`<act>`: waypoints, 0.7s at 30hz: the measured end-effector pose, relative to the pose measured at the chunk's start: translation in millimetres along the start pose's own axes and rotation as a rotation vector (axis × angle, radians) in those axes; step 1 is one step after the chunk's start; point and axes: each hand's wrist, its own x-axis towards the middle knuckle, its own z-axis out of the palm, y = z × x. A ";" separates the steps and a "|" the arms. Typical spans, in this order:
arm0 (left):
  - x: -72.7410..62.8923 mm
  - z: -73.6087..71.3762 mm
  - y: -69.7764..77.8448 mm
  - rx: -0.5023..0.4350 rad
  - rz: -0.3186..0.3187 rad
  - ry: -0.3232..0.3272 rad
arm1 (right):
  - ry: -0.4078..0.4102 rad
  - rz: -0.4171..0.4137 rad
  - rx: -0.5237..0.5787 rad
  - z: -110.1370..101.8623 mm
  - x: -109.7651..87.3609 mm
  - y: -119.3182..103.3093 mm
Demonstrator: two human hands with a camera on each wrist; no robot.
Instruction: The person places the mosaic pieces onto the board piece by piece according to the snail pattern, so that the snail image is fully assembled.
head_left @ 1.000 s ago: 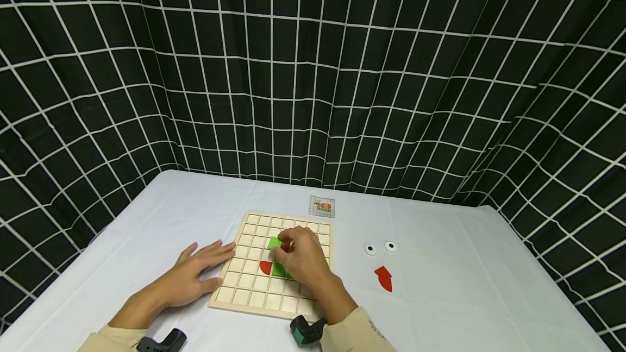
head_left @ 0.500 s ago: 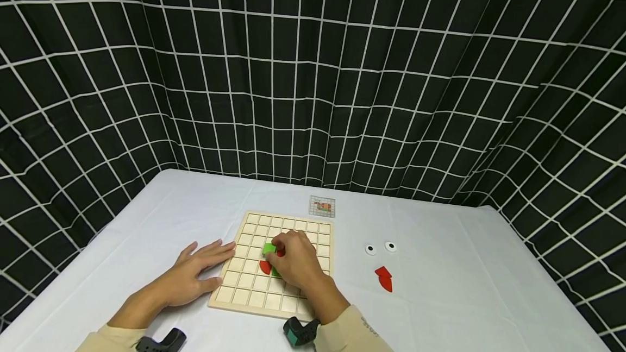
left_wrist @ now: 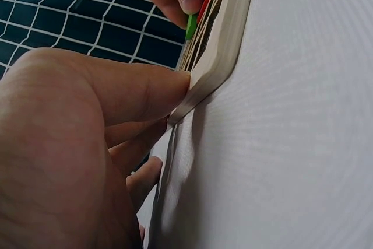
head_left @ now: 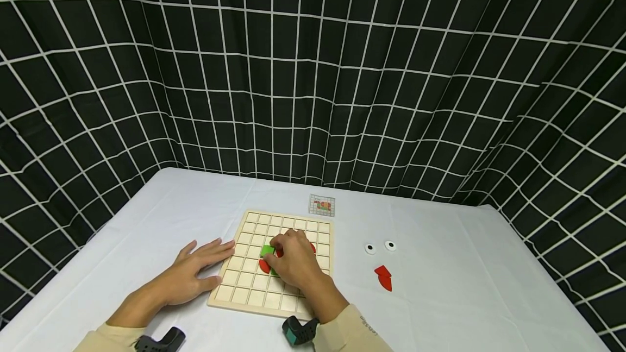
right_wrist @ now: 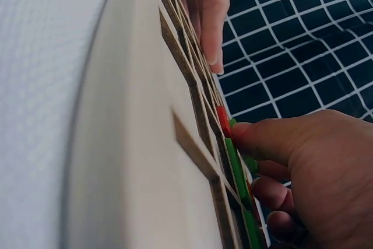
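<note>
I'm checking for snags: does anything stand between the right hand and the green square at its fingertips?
Nothing visible: the right hand has its thumb against the green square. A red piece lies beside it, not between.

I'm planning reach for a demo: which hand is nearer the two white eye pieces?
Right: the right hand is over the grid board, with the white eye pieces beyond the board's right side. The left hand touches the board's left edge, farther off across it.
</note>
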 end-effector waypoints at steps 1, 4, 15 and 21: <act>0.1 0.0 0.0 0.000 -0.002 0.000 | -0.001 -0.001 -0.002 -0.2 0.0 -0.1; 0.1 0.2 -0.2 0.001 -0.005 -0.001 | -0.002 -0.008 -0.005 -0.6 0.3 0.3; -1.2 1.6 0.1 -0.020 0.019 0.005 | 0.027 0.012 0.076 -4.5 -3.8 2.0; -0.7 2.0 -1.4 -0.006 0.014 0.011 | 0.063 -0.004 0.155 -24.9 -6.4 2.4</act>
